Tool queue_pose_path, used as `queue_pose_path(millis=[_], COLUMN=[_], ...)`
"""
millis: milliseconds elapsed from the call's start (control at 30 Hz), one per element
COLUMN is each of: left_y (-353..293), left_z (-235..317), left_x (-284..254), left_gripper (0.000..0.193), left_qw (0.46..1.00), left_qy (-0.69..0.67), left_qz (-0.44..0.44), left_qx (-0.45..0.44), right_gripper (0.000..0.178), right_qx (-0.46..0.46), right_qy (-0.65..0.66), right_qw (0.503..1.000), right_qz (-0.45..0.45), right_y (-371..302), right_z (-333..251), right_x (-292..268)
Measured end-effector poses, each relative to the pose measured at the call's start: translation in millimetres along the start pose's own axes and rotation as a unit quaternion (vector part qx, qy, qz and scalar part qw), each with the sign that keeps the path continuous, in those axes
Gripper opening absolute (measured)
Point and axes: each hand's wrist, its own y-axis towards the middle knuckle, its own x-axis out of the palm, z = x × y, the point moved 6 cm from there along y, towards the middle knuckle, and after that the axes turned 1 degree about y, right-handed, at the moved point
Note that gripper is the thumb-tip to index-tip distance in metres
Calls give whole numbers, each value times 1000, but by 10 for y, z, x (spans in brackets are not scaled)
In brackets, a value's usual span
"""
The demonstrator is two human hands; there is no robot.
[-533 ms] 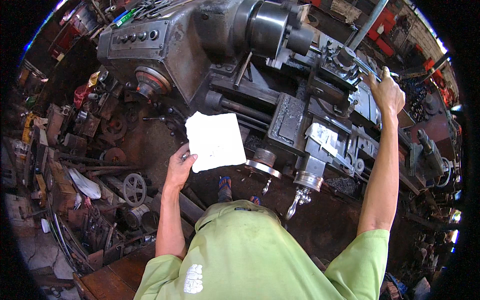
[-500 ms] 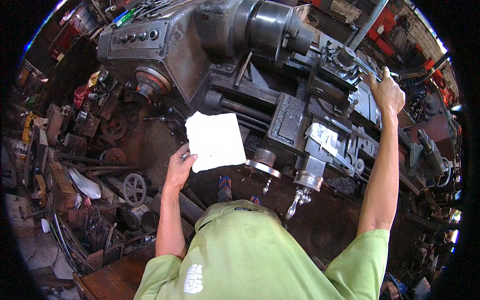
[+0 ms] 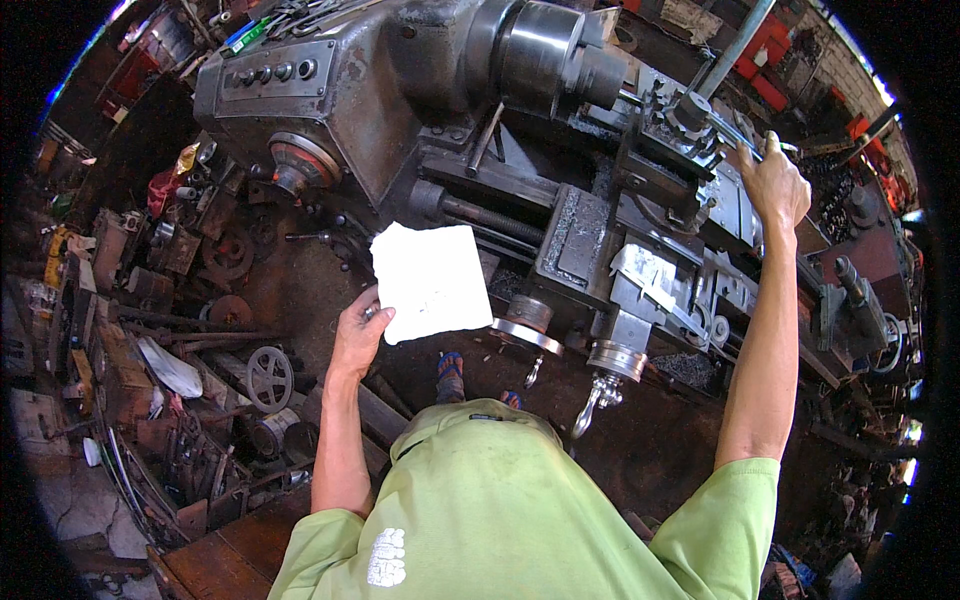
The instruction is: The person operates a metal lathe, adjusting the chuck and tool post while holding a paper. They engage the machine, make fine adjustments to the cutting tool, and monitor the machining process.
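Observation:
My left hand (image 3: 358, 328) pinches the lower left edge of a white sheet of paper (image 3: 432, 280) with a torn edge and faint marks. The sheet is held up in front of the lathe (image 3: 370, 110). At the far right, my right arm reaches out over the carriage. My right hand (image 3: 777, 192) is closed around a metal lever (image 3: 728, 132) that runs out from the tool post (image 3: 692, 112); some fingers are hidden beneath it. Left of the tool post, the shiny chuck (image 3: 542, 55) grips a dark round workpiece (image 3: 601, 79).
Handwheels (image 3: 527, 338) and a crank handle (image 3: 590, 405) stick out toward my body. Metal chips lie on the carriage (image 3: 578, 240). Scrap metal and a spoked wheel (image 3: 269, 379) crowd the left floor. Hand tools (image 3: 305, 18) rest on the headstock.
The chuck has turned, its jaws showing in a different position. Both hands and the paper stay nearly where they were.

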Motion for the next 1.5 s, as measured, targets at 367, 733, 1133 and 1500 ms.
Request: queue_pose_path(millis=[367, 733, 1133, 1500], left_y=[-18, -22, -7, -22], left_z=[28, 21, -27, -9], left_x=[5, 3, -7, 6], left_gripper=[43, 44, 43, 42], left_qw=[1000, 1000, 1000, 1000], left_qy=[2, 7, -11, -20], left_qz=[4, 12, 7, 8], left_qx=[-3, -10, -6, -15], right_gripper=[62, 60, 58, 59], right_qx=[4, -1, -5, -2], right_qy=[-4, -4, -1, -7], right_qw=[1000, 1000, 1000, 1000], right_qz=[-2, 11, 22, 8], right_y=[-3, -1, -4, -1], right_z=[-8, -2, 5, -3], right_x=[-10, 1, 11, 1])
